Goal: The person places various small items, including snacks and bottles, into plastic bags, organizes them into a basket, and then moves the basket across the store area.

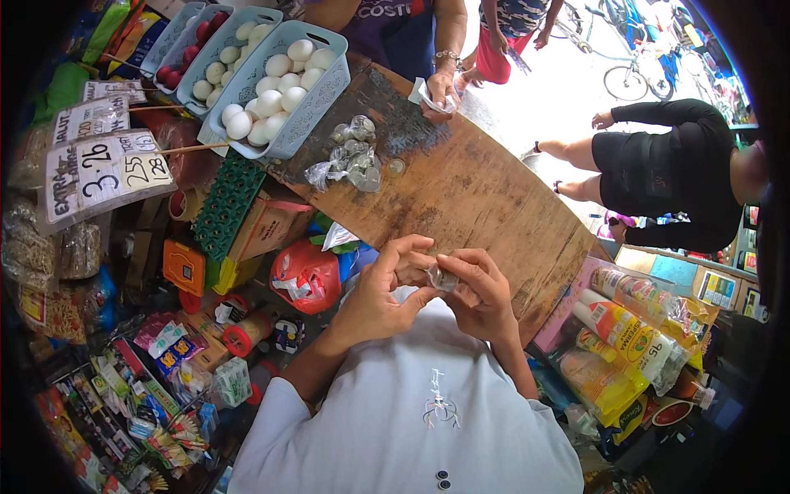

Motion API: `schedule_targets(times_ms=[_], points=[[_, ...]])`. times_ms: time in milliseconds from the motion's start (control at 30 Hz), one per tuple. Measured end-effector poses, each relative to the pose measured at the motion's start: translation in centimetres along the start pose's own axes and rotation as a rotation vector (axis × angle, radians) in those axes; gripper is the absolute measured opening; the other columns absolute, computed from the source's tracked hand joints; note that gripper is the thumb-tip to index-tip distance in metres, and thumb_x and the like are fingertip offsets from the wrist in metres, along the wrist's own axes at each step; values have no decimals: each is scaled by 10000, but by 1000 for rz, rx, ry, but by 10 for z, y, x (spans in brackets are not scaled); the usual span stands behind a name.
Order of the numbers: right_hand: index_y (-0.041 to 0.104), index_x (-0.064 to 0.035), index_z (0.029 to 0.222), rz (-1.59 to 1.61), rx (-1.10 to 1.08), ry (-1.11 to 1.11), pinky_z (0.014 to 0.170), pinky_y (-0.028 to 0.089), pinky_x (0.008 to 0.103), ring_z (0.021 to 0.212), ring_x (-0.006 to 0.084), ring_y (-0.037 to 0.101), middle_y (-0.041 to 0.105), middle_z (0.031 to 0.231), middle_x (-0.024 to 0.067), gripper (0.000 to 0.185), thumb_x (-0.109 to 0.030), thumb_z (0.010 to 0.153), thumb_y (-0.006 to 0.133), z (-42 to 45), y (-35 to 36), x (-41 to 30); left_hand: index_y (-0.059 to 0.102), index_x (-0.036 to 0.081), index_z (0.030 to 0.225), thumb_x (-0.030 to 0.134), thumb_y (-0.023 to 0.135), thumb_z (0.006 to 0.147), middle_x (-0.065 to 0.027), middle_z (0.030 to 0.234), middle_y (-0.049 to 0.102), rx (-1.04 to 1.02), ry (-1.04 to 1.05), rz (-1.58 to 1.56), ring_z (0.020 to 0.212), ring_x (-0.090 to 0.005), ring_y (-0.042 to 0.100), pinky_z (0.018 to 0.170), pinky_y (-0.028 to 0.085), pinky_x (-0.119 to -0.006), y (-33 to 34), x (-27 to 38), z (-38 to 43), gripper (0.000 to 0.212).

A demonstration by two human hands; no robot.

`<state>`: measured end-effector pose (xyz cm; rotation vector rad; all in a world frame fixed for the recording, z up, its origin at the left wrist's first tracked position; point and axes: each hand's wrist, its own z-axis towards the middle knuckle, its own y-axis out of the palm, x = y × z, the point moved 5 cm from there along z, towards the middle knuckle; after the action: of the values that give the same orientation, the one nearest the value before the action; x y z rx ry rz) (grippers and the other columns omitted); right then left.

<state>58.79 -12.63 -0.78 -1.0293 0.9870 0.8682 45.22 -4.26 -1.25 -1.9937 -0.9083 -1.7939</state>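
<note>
A small clear plastic packet (442, 279), with what look like coins inside, is held between my two hands above the wooden table's near edge. My right hand (483, 289) pinches it with thumb and fingers. The thumb of my left hand (384, 295) presses at the packet's lower left side, its other fingers curled behind. Farther along the wooden table (475, 185) lie several clear plastic packets of coins (357, 154), bunched together. One loose coin (396, 167) rests just to their right.
Blue plastic baskets (318, 92) of eggs (270, 102) line the left, with handwritten price signs (105, 170) beside them. Across the table another person's hand (439, 96) holds white paper. Packaged goods (629, 327) crowd the right. A red plastic bag (307, 275) hangs low left.
</note>
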Motion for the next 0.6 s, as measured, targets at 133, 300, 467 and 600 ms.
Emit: schedule_targets(times_ms=[133,300,467,600], points=[[652,-81,1200,-3,-28,-9,804,542,336,962,249,650,614,1100,111,564,106,675,744,0,-2,1,418,26,1309,-62,705,831,-106,1069,654,-52,-62,-117,1026,-154,660,909,521,-294,-5,-12,3,565],[650,-70,1189,-20,-37,-18,779,555,329,932,250,666,633,1088,119,545,94,680,753,0,-4,-3,459,24,1292,-63,696,841,-91,1065,661,-142,-74,-120,1032,-153,655,920,520,-297,-8,-14,8,516],[645,-47,1172,-3,20,-37,770,559,325,929,252,672,642,1072,125,514,83,688,758,1,-4,-4,512,19,1275,-63,694,843,-91,1054,678,-155,-22,-129,1022,-150,660,908,524,-296,-7,-13,8,475],[646,-35,1154,-63,39,-77,771,559,327,925,252,674,644,1073,131,490,75,691,765,3,-4,-10,539,31,1245,-69,689,845,-83,1027,686,-161,108,-81,983,-143,670,877,537,-287,-7,-6,8,439]])
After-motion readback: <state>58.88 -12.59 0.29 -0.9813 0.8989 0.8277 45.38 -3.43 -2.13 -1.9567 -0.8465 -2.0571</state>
